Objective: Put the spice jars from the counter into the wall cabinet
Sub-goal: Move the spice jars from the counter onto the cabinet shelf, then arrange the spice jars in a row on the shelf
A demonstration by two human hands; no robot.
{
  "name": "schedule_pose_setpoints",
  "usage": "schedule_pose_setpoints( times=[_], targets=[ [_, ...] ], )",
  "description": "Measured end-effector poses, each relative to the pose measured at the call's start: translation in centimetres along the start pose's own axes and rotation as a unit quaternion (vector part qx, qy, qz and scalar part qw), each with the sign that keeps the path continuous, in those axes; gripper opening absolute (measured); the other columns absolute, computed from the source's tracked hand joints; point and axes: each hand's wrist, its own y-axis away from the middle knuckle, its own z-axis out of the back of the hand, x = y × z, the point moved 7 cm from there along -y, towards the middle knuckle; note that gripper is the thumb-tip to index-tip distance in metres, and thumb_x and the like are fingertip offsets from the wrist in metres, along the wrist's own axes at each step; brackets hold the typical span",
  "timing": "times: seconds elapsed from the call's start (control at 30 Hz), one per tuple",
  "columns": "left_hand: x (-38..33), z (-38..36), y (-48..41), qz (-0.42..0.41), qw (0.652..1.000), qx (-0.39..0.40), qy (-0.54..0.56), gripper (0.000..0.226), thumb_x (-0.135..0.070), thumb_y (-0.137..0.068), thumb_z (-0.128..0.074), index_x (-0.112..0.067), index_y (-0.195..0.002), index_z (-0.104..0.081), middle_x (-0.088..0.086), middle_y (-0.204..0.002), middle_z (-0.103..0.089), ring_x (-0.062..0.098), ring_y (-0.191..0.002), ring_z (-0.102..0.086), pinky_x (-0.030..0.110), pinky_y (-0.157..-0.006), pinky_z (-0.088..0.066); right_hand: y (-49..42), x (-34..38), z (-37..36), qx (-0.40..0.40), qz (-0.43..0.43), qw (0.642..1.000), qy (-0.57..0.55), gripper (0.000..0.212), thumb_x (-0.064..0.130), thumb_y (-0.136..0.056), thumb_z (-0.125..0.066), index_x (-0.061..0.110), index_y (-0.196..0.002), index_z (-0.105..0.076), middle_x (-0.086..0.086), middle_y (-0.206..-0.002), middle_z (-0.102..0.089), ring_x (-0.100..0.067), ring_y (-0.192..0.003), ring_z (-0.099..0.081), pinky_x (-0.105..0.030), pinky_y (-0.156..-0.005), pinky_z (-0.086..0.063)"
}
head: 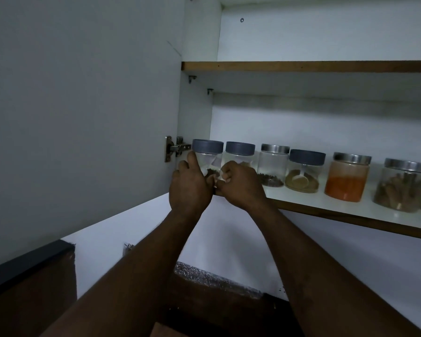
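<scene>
Jar handling first: the leftmost jar (208, 156) is clear and looks like glass, with a grey lid (207, 146), a spoon and a little dark spice inside. I'd judge it light, rigid, smooth-walled and breakable, so a slip off the shelf edge would matter. Best hold is around the body below the lid, or a palm over the lid. Lifting by the lid rim is riskier, since I can't see how tightly it sits.

The jar stands at the left end of the lower shelf (350, 216) in the wall cabinet (196, 113), just beside the hinge (176, 148) of the open door (83, 105).

The left hand (188, 183) wraps the jar's left side, thumb up along the glass. The right hand (241, 183) has its fingers (226, 172) curled in at the jar's lower right. Whether they actually grip it, can't tell.

Counts:
- Six jars clearly in the row on the lower shelf.
- Three grey lids: the leftmost jar, the second jar (240, 154), the fourth jar (304, 173).
- Three steel lids: the third jar (272, 166), the orange-powder jar (346, 181), the stick-filled jar (402, 188).
- A sliver at the right edge may be a seventh, unclear.
- Two shelves visible; nothing seen on the upper shelf (301, 66) from this low angle.
</scene>
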Motion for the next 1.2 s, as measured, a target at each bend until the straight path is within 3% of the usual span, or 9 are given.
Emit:
schedule_pose_setpoints(
  times=[0.17, 0.3, 0.43, 0.5, 0.6, 0.67, 0.93, 1.07, 1.2],
  targets=[
    [0.1, -0.2, -1.6, 0.033, 0.998, 0.048, 0.034, 0.089, -0.039, -0.083, -0.080, -0.010, -0.150, -0.029, 0.017, -0.129, -0.059, 0.035, -0.114, -0.062, 0.046, -0.089, -0.055, 0.1, -0.8, 1.2, 0.045, -0.037, 0.997, -0.049, 0.032, 0.030, -0.079, -0.080, 0.020, -0.108, -0.069, 0.006, -0.094, -0.071, -0.012, -0.088, -0.067, -0.031, -0.083, -0.056],
    [-0.3, -1.4, -2.8, 0.063, 0.992, 0.094, 0.061, 0.097, -0.040, -0.080, -0.082, -0.011, -0.152, -0.024, 0.017, -0.131, -0.058, 0.035, -0.116, -0.060, 0.048, -0.094, -0.054, -0.8, -0.3, 2.0, 0.057, -0.021, 0.998, -0.007, 0.020, 0.024, -0.084, -0.074, 0.022, -0.104, -0.071, 0.004, -0.094, -0.074, -0.016, -0.092, -0.069, -0.037, -0.088, -0.056],
    [-0.8, -3.1, -4.3, 0.098, 0.983, 0.123, 0.094, 0.114, -0.053, -0.070, -0.087, -0.010, -0.151, -0.020, 0.019, -0.134, -0.054, 0.037, -0.119, -0.058, 0.049, -0.097, -0.052, -2.3, 0.8, 5.4, -0.127, 0.045, 0.989, 0.067, 0.021, 0.021, -0.085, -0.063, 0.020, -0.105, -0.067, -0.001, -0.098, -0.071, -0.022, -0.089, -0.065, -0.032, -0.073, -0.052],
    [-1.0, -3.6, -5.1, 0.105, 0.982, 0.120, 0.103, 0.119, -0.055, -0.065, -0.089, -0.011, -0.150, -0.018, 0.019, -0.137, -0.051, 0.037, -0.120, -0.056, 0.049, -0.100, -0.051, -3.2, 1.2, 6.3, -0.173, 0.080, 0.978, 0.090, 0.031, 0.020, -0.084, -0.065, 0.019, -0.115, -0.064, -0.002, -0.111, -0.068, -0.022, -0.100, -0.062, -0.034, -0.079, -0.052],
    [-0.7, -4.3, -6.0, 0.103, 0.982, 0.104, 0.121, 0.115, -0.052, -0.062, -0.092, -0.014, -0.145, -0.022, 0.018, -0.137, -0.049, 0.035, -0.119, -0.056, 0.044, -0.097, -0.051, -5.3, 0.4, 4.9, -0.101, 0.080, 0.978, 0.161, 0.063, 0.026, -0.084, -0.070, 0.020, -0.144, -0.050, -0.003, -0.142, -0.056, -0.026, -0.127, -0.051, -0.042, -0.103, -0.044],
    [-0.3, -4.7, -6.3, 0.097, 0.983, 0.096, 0.120, 0.113, -0.053, -0.060, -0.092, -0.016, -0.142, -0.024, 0.017, -0.135, -0.050, 0.035, -0.116, -0.057, 0.042, -0.092, -0.052, -6.2, -0.1, 3.5, -0.057, 0.083, 0.975, 0.199, 0.070, 0.030, -0.085, -0.069, 0.021, -0.150, -0.043, -0.003, -0.148, -0.052, -0.026, -0.133, -0.048, -0.044, -0.112, -0.033],
    [0.4, -5.9, -6.7, 0.090, 0.979, 0.126, 0.134, 0.090, -0.046, -0.073, -0.084, -0.012, -0.136, -0.029, 0.012, -0.125, -0.060, 0.030, -0.108, -0.063, 0.043, -0.092, -0.055, -6.9, -0.5, 3.2, -0.144, 0.094, 0.912, 0.371, 0.044, 0.046, -0.089, -0.051, 0.019, -0.119, -0.068, -0.007, -0.112, -0.067, -0.031, -0.109, -0.057, -0.046, -0.104, -0.033],
    [0.7, -6.1, -6.9, 0.107, 0.980, 0.132, 0.106, 0.093, -0.055, -0.074, -0.080, -0.010, -0.142, -0.034, 0.012, -0.132, -0.055, 0.030, -0.117, -0.057, 0.044, -0.099, -0.051, -7.8, -0.2, 3.3, -0.130, 0.095, 0.917, 0.364, 0.049, 0.040, -0.079, -0.053, 0.018, -0.120, -0.068, -0.009, -0.116, -0.068, -0.032, -0.112, -0.056, -0.046, -0.106, -0.032],
    [0.8, -6.3, -7.0, 0.112, 0.980, 0.141, 0.084, 0.102, -0.060, -0.072, -0.081, -0.011, -0.145, -0.030, 0.014, -0.137, -0.051, 0.032, -0.122, -0.054, 0.041, -0.099, -0.049, -8.8, 0.3, 2.5, -0.089, 0.132, 0.945, 0.284, 0.071, 0.038, -0.073, -0.055, 0.022, -0.142, -0.054, -0.006, -0.137, -0.062, -0.030, -0.129, -0.052, -0.047, -0.120, -0.020]
  ],
)
